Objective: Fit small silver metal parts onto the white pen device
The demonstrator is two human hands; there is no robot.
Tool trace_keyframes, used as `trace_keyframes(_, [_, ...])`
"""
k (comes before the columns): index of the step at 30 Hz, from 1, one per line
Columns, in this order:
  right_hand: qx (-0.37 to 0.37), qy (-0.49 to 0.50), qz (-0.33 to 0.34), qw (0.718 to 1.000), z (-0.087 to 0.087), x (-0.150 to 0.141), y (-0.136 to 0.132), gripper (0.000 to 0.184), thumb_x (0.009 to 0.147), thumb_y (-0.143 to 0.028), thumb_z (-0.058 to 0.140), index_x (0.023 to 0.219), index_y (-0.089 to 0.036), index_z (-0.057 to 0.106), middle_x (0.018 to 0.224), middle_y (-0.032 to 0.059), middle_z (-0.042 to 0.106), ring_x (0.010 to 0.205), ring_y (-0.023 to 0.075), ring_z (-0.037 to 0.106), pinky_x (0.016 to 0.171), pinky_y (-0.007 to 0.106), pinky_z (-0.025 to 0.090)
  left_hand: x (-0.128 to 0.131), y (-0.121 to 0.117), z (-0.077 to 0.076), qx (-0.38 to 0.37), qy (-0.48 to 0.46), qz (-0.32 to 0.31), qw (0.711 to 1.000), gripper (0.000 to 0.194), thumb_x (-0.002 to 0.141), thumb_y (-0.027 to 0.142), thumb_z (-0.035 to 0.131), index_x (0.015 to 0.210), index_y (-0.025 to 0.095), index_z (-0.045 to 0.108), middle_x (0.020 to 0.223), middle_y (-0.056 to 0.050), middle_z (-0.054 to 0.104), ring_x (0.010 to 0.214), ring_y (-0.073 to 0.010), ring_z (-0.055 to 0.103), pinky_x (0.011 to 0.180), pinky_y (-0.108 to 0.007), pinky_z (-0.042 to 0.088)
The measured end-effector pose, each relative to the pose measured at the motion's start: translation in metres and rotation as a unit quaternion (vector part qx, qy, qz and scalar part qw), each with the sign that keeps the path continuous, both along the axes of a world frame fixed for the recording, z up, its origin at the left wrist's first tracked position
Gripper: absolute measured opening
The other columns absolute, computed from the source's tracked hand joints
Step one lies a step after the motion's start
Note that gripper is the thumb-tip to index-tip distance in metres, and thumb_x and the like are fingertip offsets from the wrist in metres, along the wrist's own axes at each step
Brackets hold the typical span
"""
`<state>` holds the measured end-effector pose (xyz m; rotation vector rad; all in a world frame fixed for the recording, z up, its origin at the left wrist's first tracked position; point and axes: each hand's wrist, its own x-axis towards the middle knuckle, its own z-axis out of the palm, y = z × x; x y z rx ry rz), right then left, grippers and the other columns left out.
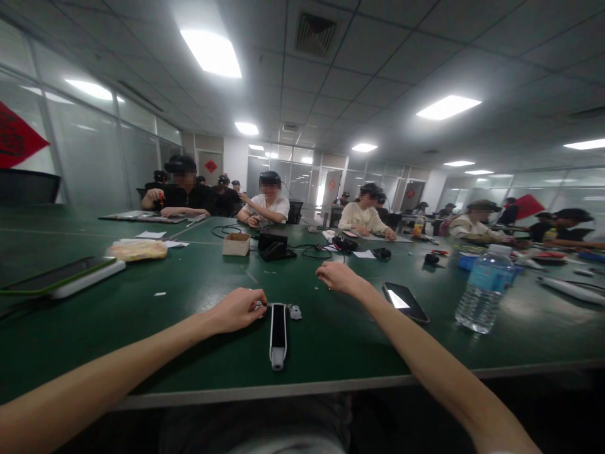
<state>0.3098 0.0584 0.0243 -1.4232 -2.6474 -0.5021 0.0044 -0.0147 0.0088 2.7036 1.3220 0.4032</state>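
My left hand [236,311] lies on the dark green table [189,296], fingertips curled against a small silvery piece [259,306]. That piece sits at the top end of a long black-and-white handheld device [278,334], which lies lengthwise near the table's front edge. A small grey part [295,311] sits just to the device's right. My right hand [341,278] rests farther forward, its fingers slightly apart and holding nothing. To its right lies a black smartphone [405,301].
A plastic water bottle [486,289] stands at right. Ahead are a cardboard box [236,244], a black case [273,246] and loose cables [312,252]. A tablet [61,280] and a wrapped package [137,250] lie at left. Several people sit around the table.
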Motion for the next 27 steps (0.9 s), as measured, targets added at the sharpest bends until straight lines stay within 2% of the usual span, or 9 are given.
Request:
trace_keyframes(4, [-0.043,-0.023,-0.006,0.999,-0.002,0.001,0.002,0.026,0.088,-0.018,0.053,0.109,-0.018,0.067,0.103,0.0106,0.066,0.094,0.0194,0.062,0.074,0.023,0.043,0.001,0.000,0.001,0.019,0.029,-0.001,0.999,0.028,0.088,0.035,0.044,0.101,0.018,0.061,0.077,-0.004,0.064,0.069,-0.0191,0.059,0.060,-0.027,0.038])
trace_keyframes(11, [-0.096,-0.029,-0.118,0.988,0.007,0.009,0.002,0.031,0.082,-0.010,0.054,0.108,-0.020,0.069,0.108,0.0125,0.067,0.101,0.0231,0.062,0.077,0.025,0.045,0.001,0.001,-0.001,0.042,0.047,0.005,0.998,0.024,0.088,0.031,0.045,0.100,0.019,0.062,0.079,-0.004,0.066,0.073,-0.0199,0.061,0.063,-0.027,0.041])
trace_keyframes(18, [-0.153,-0.022,-0.138,0.978,0.001,0.013,0.004,0.022,0.078,-0.017,0.063,0.097,-0.023,0.072,0.100,0.0080,0.070,0.093,0.0212,0.065,0.070,0.023,0.045,-0.001,0.003,-0.002,0.047,0.045,-0.001,0.998,0.023,0.088,0.031,0.045,0.099,0.020,0.062,0.079,-0.004,0.066,0.073,-0.0196,0.061,0.062,-0.027,0.040])
trace_keyframes(27, [-0.151,-0.024,-0.155,0.976,-0.003,0.007,0.003,0.021,0.079,-0.016,0.058,0.095,-0.018,0.071,0.097,0.0121,0.068,0.087,0.0231,0.065,0.066,0.026,0.045,0.000,0.001,-0.002,0.049,0.046,-0.004,0.998,0.022,0.088,0.030,0.046,0.098,0.019,0.062,0.078,-0.004,0.065,0.071,-0.0187,0.060,0.060,-0.026,0.039])
